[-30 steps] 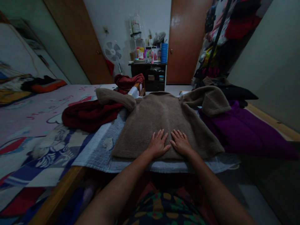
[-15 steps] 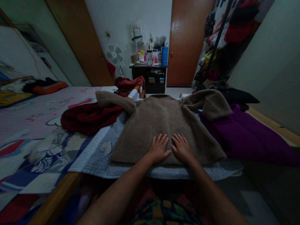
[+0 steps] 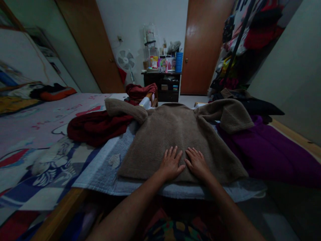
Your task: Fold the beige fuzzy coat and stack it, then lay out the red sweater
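Note:
A brown fleece coat (image 3: pixel 173 127) lies spread out, its collar at the far end and its sleeves stretched to both sides. Beneath it is a light blue quilted cloth (image 3: pixel 100 174). My left hand (image 3: pixel 172 164) rests flat near the coat's lower edge, fingers spread. Just to its right, my right hand (image 3: pixel 197 162) also lies flat on the fabric with its fingers apart. The two thumbs are close but do not touch. Neither hand grasps anything.
Dark red clothing (image 3: pixel 97 125) lies on the left beside the bed (image 3: pixel 50 117). Purple clothing (image 3: pixel 281 150) and a black garment (image 3: pixel 263 103) are on the right. Farther back stand a fan (image 3: pixel 126 60) and a dark cabinet (image 3: pixel 162 85). A wooden rail (image 3: pixel 60 214) runs at the lower left.
The view has shifted slightly, so the room and coat appear a little lower and farther right. Both hands remain flat on the coat near its lower edge.

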The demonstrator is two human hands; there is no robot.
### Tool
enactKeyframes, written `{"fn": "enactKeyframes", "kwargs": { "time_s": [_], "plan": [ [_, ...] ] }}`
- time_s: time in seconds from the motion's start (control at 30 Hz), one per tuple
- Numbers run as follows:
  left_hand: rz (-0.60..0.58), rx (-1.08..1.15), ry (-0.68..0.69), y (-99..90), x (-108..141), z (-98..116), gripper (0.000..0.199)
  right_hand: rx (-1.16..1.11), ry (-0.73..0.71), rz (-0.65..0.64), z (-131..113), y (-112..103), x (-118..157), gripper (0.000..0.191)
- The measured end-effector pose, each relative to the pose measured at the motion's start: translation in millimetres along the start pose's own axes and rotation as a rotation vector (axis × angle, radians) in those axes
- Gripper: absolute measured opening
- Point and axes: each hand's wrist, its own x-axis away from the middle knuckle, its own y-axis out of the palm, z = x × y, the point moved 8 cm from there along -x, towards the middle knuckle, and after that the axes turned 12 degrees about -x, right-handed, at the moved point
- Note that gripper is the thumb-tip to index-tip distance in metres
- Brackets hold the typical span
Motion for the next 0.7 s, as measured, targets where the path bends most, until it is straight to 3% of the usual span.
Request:
{"fn": "enactKeyframes", "kwargs": {
  "time_s": [0.1, 0.2, 0.37, 0.5, 0.6, 0.7],
  "plan": [
    [-0.007, 0.009, -0.007, 1.1, 0, -1, 0.073, -0.056, 0.051, -0.022, -2, -4, -13, 0.041],
    [-0.007, 0.016, -0.012, 2.7, 0, -1, 0.077, -0.069, 0.039, 0.048, -11, -4, -23, 0.043],
    [-0.011, 0.050, 0.000, 1.8, 1, -3, 0.079, -0.027, -0.029, 0.035, -18, 19, -22, 0.049],
    [-0.030, 0.071, 0.045, -1.7, 1, -5, 0.075, -0.010, -0.033, 0.039, -15, 23, -19, 0.050],
    [0.028, 0.010, 0.005, -8.2, -3, -20, 0.069, 0.002, -0.025, 0.052, -15, 20, -19, 0.050],
    [0.079, -0.113, -0.175, -14.3, -7, -57, 0.066, 0.003, -0.017, 0.050, -17, 19, -19, 0.051]
  ]
}}
